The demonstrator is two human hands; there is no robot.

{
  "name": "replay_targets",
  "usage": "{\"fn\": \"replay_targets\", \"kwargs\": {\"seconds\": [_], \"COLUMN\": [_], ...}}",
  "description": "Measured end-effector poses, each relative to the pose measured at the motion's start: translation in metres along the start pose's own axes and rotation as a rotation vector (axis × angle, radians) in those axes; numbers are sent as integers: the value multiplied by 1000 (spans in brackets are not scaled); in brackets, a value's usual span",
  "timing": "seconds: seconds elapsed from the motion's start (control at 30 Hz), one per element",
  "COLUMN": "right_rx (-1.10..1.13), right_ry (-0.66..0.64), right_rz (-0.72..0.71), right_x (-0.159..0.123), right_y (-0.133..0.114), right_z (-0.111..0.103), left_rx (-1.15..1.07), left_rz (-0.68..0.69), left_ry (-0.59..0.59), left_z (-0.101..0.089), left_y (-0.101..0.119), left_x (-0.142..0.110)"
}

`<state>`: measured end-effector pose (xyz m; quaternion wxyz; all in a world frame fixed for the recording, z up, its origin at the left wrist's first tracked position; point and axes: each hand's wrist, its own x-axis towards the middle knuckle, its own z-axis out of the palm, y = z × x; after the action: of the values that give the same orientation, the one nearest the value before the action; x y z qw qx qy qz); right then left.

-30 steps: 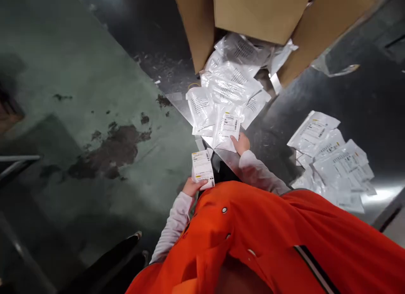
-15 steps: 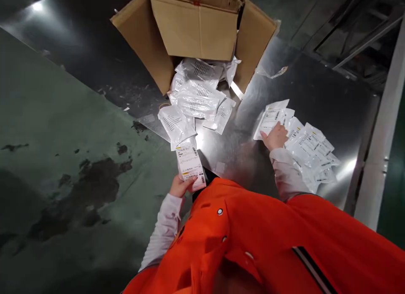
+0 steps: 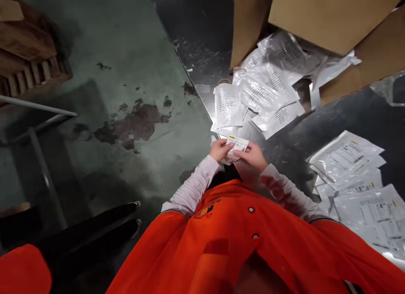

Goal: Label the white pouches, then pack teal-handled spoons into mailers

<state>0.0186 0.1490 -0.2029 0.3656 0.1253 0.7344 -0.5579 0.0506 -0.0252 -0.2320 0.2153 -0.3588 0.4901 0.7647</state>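
Close to my waist, at the table's near edge, a small stack of printed white shipping labels (image 3: 238, 143) is held between both hands. My left hand (image 3: 218, 149) pinches its left side with fingers closed, and my right hand (image 3: 255, 157) grips its right side, thumbs over the front. Just beyond lies a heap of white plastic mailing bags (image 3: 265, 91) with black print, spilling from an open cardboard box (image 3: 325, 15). To the right, a second pile of bags (image 3: 346, 157) carries labels with barcodes.
The metal table (image 3: 202, 20) has its edge running diagonally beside a stained green floor (image 3: 152, 167). A metal frame (image 3: 41, 159) and a pallet with brown cartons (image 3: 28, 45) stand at left. Another person in orange (image 3: 25, 268) is at lower left.
My right hand has left the bags on the right and joined my left hand at the labels. The view has swung left, showing the pallet and the other person.
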Motion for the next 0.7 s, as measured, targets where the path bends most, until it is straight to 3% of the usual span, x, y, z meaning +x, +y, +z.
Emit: {"fn": "replay_targets", "kwargs": {"seconds": [0.1,0.2,0.27,0.37,0.47,0.6,0.7], "right_rx": [-216,-355,-375,-422,-553,-746,-821], "right_ry": [90,83,66,82,160,183,193], "right_rz": [-124,-190,-237,-375,-490,-482,-442], "right_x": [25,44,60,101,167,252,282], "right_y": [-14,-27,-36,-55,-76,-88,-83], "right_z": [-9,-11,-10,-12,-13,-11,-7], "left_rx": [42,101,93,-27,-165,-227,-161], "left_rz": [-2,78,99,31,-127,-255,-325], "left_ry": [70,275,345,186,8,32,82], "left_z": [10,17,17,9,1,4,8], "left_y": [-8,-11,-9,-5,-10,-34,-59], "left_x": [8,15,23,35,42,40,30]}}
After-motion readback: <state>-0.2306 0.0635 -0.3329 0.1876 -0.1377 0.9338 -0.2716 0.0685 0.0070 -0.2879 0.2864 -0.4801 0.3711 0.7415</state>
